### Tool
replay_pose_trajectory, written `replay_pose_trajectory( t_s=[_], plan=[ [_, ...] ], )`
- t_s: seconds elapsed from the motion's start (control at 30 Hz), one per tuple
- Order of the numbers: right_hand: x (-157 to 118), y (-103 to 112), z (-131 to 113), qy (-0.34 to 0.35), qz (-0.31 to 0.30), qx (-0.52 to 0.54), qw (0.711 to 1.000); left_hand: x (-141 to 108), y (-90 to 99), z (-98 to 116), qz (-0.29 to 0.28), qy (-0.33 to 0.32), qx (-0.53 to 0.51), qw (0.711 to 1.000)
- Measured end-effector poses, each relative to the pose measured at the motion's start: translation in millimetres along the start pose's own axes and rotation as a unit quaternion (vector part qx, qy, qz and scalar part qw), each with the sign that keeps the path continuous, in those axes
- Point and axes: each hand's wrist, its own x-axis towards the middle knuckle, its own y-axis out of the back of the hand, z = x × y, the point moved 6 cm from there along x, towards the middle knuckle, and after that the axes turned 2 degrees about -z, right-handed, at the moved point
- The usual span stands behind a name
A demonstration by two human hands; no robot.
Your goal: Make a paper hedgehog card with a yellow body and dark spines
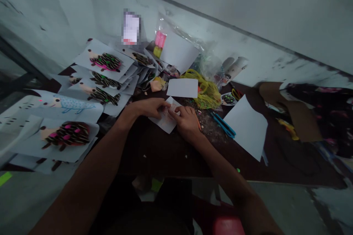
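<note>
A small white sheet of paper (pixel 167 127) lies on the dark table (pixel 162 154) in front of me. My left hand (pixel 151 107) rests at its left side, fingers bent and pressed together over the paper. From the other side my right hand (pixel 189 122) reaches in, its thumb and forefinger meeting the left fingertips. Between them a pale pinkish patch (pixel 166 114) shows on the paper; the fingers cover most of it. An orange edge (pixel 198 120) peeks out beside my right hand. Blue-handled scissors (pixel 224 125) lie to its right.
Stacked hedgehog pictures (pixel 106 62) fill the left, with more hedgehog sheets (pixel 66 136) nearer me. Behind the hands are a peach-coloured lump (pixel 157 85), a white card (pixel 182 87) and a yellow bag (pixel 208 95). A large white sheet (pixel 248 128) lies right. A blurred-out screen (pixel 131 27) leans against the wall.
</note>
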Motion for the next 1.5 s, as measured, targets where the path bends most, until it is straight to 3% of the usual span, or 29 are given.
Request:
replay_pose_trajectory(
  t_s=[0.77,1.0,1.23,1.5],
  plan=[
    [-1.3,-3.1,-12.2,0.034,-0.003,0.060,0.998,-0.1,-0.8,-0.5,0.008,-0.005,-0.009,1.000],
    [-4.9,6.7,12.7,-0.042,0.067,0.065,0.995,0.1,-0.6,1.6,0.001,-0.001,-0.008,1.000],
    [-13.6,3.0,5.8,0.000,0.033,0.016,0.999,0.1,-1.9,0.8,-0.003,0.000,0.008,1.000],
    [-24.6,3.4,2.6,0.034,0.037,-0.026,0.998,1.6,-4.9,-3.7,-0.023,0.012,0.023,0.999]
  ],
)
